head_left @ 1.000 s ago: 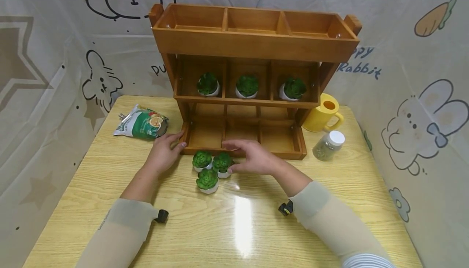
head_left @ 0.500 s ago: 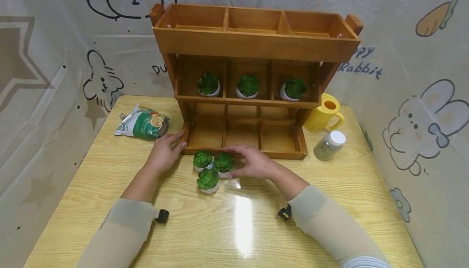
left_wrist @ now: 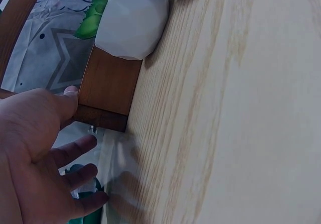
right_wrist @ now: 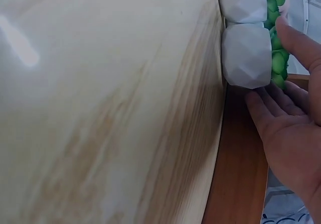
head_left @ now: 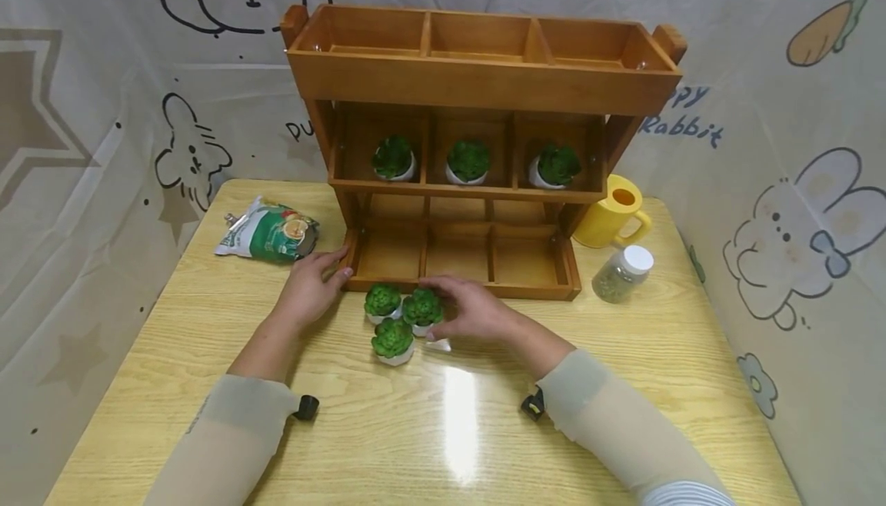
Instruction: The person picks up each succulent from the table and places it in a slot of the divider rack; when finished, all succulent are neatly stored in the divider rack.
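Note:
A brown wooden tiered rack [head_left: 477,87] stands at the back. My left hand [head_left: 309,291] rests at the lower-left corner of its bottom tier, thumb and index finger touching the wood; the left wrist view shows the other fingers straight and spread. In front of the rack, three small succulents in white faceted pots stand clustered: one behind left [head_left: 383,302], one in front [head_left: 392,341], one on the right [head_left: 422,308]. My right hand [head_left: 474,310] is around the right succulent, fingers behind its pot [right_wrist: 246,56] and thumb in front, fairly straight. Whether they press it is unclear.
Three more potted succulents [head_left: 467,162] sit one per compartment in the middle tier. A green-and-white packet [head_left: 270,233] lies left of the rack. To its right stand a yellow watering can [head_left: 609,218] and a white-lidded jar [head_left: 623,275]. Printed cloth surrounds the wooden table [head_left: 388,429].
My right hand has moved slightly left and down, coming closer around the right succulent. The left hand and the succulents have stayed in place.

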Available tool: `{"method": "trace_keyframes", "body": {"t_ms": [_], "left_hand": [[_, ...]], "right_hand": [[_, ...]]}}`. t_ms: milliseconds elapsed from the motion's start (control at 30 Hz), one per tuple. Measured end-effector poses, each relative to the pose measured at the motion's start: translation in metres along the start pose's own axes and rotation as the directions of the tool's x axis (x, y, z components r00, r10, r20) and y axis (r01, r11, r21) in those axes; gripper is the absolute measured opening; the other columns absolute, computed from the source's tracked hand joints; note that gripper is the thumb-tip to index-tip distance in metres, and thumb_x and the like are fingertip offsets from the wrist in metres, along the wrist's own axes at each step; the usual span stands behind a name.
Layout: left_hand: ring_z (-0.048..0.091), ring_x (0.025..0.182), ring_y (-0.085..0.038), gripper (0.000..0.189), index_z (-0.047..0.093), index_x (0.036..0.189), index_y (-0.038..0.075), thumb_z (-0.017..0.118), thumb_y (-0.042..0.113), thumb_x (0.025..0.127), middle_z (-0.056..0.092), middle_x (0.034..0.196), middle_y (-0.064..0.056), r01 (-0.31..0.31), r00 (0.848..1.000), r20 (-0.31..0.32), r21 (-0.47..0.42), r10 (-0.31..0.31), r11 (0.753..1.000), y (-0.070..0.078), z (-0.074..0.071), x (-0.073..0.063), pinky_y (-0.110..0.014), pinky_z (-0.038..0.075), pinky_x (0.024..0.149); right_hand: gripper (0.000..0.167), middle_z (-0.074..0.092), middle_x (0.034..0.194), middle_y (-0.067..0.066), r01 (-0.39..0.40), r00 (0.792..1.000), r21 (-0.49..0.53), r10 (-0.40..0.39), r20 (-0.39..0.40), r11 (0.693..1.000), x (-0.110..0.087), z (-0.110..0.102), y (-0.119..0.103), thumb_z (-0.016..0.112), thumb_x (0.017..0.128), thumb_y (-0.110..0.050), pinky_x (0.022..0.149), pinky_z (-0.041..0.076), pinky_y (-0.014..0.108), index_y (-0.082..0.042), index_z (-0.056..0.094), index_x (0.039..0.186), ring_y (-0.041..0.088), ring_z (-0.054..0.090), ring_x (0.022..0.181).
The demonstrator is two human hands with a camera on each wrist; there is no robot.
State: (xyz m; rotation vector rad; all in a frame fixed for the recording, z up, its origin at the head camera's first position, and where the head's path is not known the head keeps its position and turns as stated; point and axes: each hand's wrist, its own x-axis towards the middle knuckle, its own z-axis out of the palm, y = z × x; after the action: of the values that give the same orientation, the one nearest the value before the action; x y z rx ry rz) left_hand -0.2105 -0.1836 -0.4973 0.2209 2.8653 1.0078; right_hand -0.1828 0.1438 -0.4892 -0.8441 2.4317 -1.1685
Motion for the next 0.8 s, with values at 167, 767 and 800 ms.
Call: {"method": "trace_keyframes", "body": {"t_ms": [167,767,800], "left_hand": [[0.034,0.144,-0.047,0.054,0.047,0.158,0.014,0.055,0.036,0.109,0.049,0.151,-0.022,0.000,1.000,0.001,0.003,0.000,1.000,-0.0007,0.0004,0.0005,-0.063,0.030,0.117],[0.032,0.145,-0.048,0.054,0.047,0.158,0.014,0.054,0.036,0.109,0.048,0.152,-0.023,0.014,1.000,0.004,0.008,-0.014,1.000,0.0014,-0.0009,-0.0006,-0.064,0.029,0.118],[0.032,0.145,-0.048,0.054,0.047,0.158,0.014,0.054,0.035,0.109,0.048,0.152,-0.023,0.013,1.000,0.003,0.007,-0.013,1.000,0.0016,-0.0009,-0.0006,-0.064,0.029,0.117]], "right_hand": [[0.090,0.057,0.148,0.004,0.002,1.000,-0.011,-0.002,-0.012,1.000,0.0003,0.0014,-0.0011,0.094,0.079,-0.029,0.114,0.043,0.042,-0.010,0.049,0.154,0.023,0.055,0.134],[0.092,0.054,0.152,0.007,-0.025,0.999,-0.095,0.028,0.031,0.995,0.0020,0.0064,0.0014,0.094,0.079,-0.027,0.116,0.040,0.043,-0.016,0.046,0.157,0.025,0.052,0.137],[0.091,0.055,0.152,0.007,-0.026,0.999,-0.106,0.029,0.031,0.994,0.0023,0.0067,0.0018,0.094,0.080,-0.027,0.116,0.041,0.043,-0.016,0.047,0.157,0.025,0.053,0.136]]}}
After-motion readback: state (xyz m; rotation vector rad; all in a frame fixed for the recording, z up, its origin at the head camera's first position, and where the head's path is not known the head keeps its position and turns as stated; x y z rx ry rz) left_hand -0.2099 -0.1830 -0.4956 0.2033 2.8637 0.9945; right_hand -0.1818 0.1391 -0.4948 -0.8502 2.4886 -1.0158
